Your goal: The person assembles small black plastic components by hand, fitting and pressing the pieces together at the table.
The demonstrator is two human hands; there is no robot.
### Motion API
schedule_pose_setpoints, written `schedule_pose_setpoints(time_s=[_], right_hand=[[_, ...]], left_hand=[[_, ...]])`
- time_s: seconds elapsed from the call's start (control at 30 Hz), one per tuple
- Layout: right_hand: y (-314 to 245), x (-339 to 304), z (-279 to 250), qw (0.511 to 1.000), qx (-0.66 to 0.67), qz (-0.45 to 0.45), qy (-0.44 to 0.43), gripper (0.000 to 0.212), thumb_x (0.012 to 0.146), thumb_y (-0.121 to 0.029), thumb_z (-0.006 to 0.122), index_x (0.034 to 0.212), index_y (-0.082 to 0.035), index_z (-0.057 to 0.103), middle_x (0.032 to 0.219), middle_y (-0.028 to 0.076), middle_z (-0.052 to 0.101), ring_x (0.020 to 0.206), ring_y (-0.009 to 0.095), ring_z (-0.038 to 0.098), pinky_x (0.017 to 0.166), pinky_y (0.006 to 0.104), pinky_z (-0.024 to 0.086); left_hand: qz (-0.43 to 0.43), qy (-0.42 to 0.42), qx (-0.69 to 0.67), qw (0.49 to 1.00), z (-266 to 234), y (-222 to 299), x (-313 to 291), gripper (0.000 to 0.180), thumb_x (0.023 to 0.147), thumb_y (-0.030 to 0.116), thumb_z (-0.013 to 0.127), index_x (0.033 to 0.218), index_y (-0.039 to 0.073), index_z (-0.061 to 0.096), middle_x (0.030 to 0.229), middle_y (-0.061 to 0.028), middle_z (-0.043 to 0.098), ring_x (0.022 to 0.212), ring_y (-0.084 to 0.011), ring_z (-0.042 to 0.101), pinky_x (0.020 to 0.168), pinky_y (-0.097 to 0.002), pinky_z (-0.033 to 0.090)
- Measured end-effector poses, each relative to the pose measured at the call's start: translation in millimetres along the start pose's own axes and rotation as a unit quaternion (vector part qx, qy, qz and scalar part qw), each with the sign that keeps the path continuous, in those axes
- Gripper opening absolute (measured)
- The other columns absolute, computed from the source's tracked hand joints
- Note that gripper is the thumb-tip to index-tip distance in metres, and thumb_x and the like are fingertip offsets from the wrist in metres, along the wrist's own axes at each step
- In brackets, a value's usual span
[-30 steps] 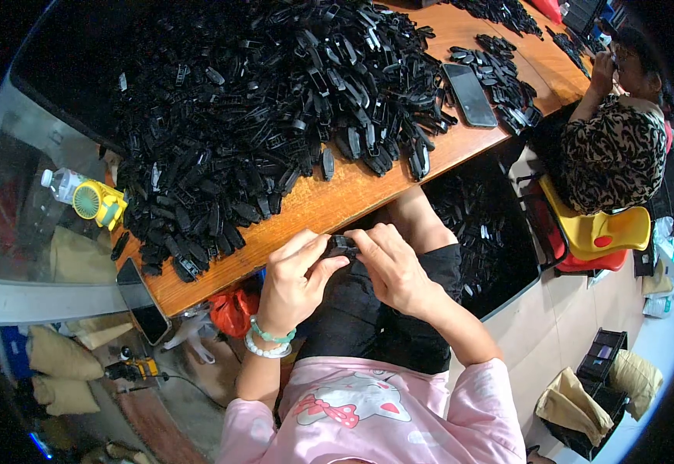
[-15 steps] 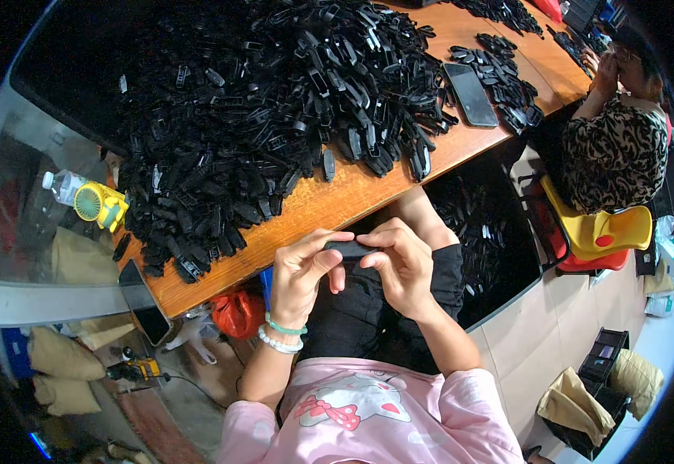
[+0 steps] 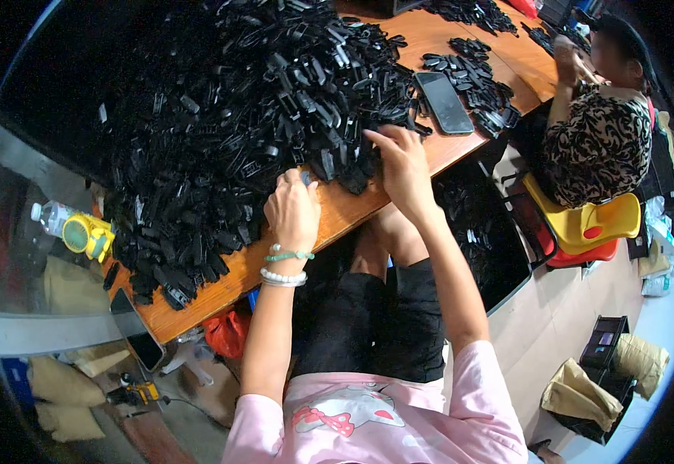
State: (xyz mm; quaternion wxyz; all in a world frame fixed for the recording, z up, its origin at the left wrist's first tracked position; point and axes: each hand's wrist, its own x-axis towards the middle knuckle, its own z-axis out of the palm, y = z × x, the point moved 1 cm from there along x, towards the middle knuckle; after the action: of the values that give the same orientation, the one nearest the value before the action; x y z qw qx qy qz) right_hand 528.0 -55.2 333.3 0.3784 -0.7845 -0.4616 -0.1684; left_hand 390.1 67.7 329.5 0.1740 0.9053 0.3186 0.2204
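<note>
A large heap of small black plastic parts point(image 3: 221, 116), long and clip-like, covers much of the wooden table point(image 3: 337, 213). At the heap's front edge, my left hand point(image 3: 292, 209) is closed with its back up, its fingertips pinching a small greyish plastic part point(image 3: 304, 178). Its fingers are partly hidden. Farther right, my right hand point(image 3: 405, 170) reaches over the table edge to the heap's right side, index finger stretched out and fingers apart. I see nothing held in it. Some parts lie just left of its fingertips.
A phone point(image 3: 444, 103) lies right of the heap, beside a smaller pile of black parts point(image 3: 472, 77). Another phone point(image 3: 137, 329) and a yellow fan point(image 3: 87, 236) sit at the left table edge. Near a yellow chair point(image 3: 585, 224), a person point(image 3: 600, 139) works at right.
Both hands were together above my lap, holding a black plastic part. They have moved apart and forward to the heap; that part no longer shows. The view has shifted slightly.
</note>
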Motion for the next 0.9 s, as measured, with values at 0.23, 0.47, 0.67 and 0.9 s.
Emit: schedule_pose_setpoints(time_s=[0.23, 0.47, 0.67, 0.9], right_hand=[[21.1, 25.3, 23.4, 0.986, -0.121, -0.059, -0.097, 0.024, 0.069, -0.009, 0.057, 0.092, -0.008, 0.063, 0.099, 0.01, 0.056, 0.098, 0.028, 0.051, 0.081, 0.0405, 0.04], [25.5, 35.9, 28.6, 0.976, -0.181, -0.054, -0.11, 0.016, 0.066, -0.016, 0.061, 0.081, -0.01, 0.062, 0.088, 0.006, 0.055, 0.092, 0.023, 0.05, 0.077, 0.0356, 0.037], [20.1, 20.1, 14.9, 0.997, -0.013, 0.015, -0.08, 0.013, 0.066, -0.009, 0.062, 0.077, -0.003, 0.058, 0.078, 0.015, 0.06, 0.079, 0.033, 0.058, 0.069, 0.0429, 0.045], [-34.8, -21.6, 6.2, 0.876, 0.421, 0.202, -0.122, 0.013, 0.082, -0.007, 0.064, 0.088, -0.001, 0.055, 0.072, 0.002, 0.056, 0.065, 0.008, 0.052, 0.058, 0.0252, 0.044]], left_hand=[[0.043, 0.033, -0.128, 0.99, 8.1, -19.2, -9.1, 0.018, 0.073, 0.005, 0.071, 0.083, -0.003, 0.057, 0.076, -0.0152, 0.06, 0.066, -0.0276, 0.057, 0.064, -0.0361, 0.047], [0.112, 0.013, -0.097, 0.989, 1.5, -19.2, -17.0, 0.022, 0.074, 0.007, 0.071, 0.074, -0.003, 0.052, 0.078, -0.0125, 0.049, 0.066, -0.0289, 0.051, 0.059, -0.0377, 0.043], [0.036, 0.002, -0.129, 0.991, 7.7, -17.1, -29.9, 0.023, 0.083, 0.013, 0.067, 0.076, -0.003, 0.052, 0.073, -0.0074, 0.051, 0.055, -0.0164, 0.047, 0.05, -0.0316, 0.038], [-0.137, -0.112, -0.513, 0.84, -10.0, -16.6, -57.7, 0.029, 0.083, 0.004, 0.065, 0.11, -0.004, 0.055, 0.082, -0.0046, 0.057, 0.054, -0.0065, 0.052, 0.047, -0.019, 0.041]])
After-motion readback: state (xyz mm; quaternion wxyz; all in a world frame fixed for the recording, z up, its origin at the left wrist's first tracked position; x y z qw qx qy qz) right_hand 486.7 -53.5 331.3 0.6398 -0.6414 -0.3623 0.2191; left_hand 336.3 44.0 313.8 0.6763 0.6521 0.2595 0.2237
